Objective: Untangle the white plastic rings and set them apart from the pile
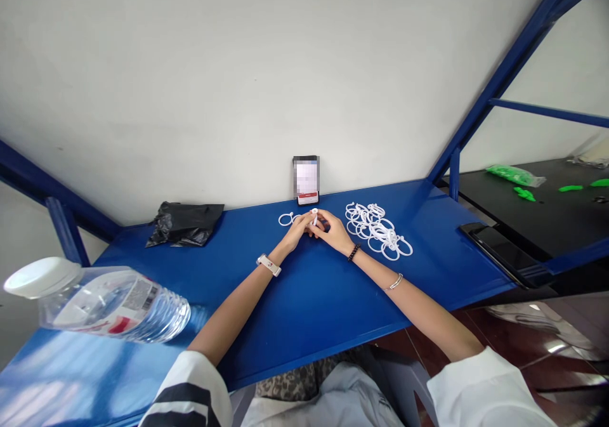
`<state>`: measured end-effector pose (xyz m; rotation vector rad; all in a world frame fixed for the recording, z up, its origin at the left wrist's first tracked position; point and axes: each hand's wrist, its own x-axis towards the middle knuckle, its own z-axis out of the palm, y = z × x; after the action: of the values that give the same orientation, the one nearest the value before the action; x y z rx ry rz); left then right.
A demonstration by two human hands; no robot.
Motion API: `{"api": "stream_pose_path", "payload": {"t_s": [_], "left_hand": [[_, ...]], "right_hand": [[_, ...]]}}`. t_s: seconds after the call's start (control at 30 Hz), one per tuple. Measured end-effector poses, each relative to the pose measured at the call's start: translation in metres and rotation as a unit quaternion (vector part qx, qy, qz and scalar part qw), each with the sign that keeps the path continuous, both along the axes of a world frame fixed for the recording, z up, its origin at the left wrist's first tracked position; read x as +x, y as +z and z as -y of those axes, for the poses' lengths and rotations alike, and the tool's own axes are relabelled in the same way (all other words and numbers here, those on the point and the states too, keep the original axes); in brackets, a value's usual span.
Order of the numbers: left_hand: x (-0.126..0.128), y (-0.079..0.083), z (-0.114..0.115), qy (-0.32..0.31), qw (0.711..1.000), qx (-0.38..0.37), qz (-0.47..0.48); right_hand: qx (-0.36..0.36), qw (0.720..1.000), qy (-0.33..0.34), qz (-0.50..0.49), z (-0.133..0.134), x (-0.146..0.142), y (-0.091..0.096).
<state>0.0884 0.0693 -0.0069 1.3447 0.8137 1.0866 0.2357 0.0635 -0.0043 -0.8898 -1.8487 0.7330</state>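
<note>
On the blue table [295, 313], the bottle [118, 303] at the near left could fall if the left arm bumps it, and the white rings [378, 229] heaped on the right could tangle if one gets tugged, since they lie over each other. The left hand [297, 226] and right hand [334, 231] meet at the far middle with fingers closed on a small white bit [314, 218], which could slip out if the pinch is weak, and land by the loose ring [285, 219] just to the left.
</note>
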Motion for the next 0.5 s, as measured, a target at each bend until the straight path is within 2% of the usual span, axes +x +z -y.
{"api": "stream_pose_path", "payload": {"t_s": [0.13, 0.27, 0.5], "left_hand": [[-0.0016, 0.0009, 0.0007, 0.003, 1.0, -0.017, 0.002], [-0.0011, 0.0039, 0.0014, 0.012, 1.0, -0.023, -0.01], [0.0007, 0.0018, -0.0009, 0.027, 0.999, -0.014, -0.015]], "right_hand": [[0.02, 0.999, -0.044, -0.01, -0.0041, 0.0025, -0.0022], [0.006, 0.997, -0.075, -0.023, -0.0081, 0.0048, -0.004], [-0.025, 0.999, -0.031, -0.037, -0.0073, 0.0043, -0.0034]]}}
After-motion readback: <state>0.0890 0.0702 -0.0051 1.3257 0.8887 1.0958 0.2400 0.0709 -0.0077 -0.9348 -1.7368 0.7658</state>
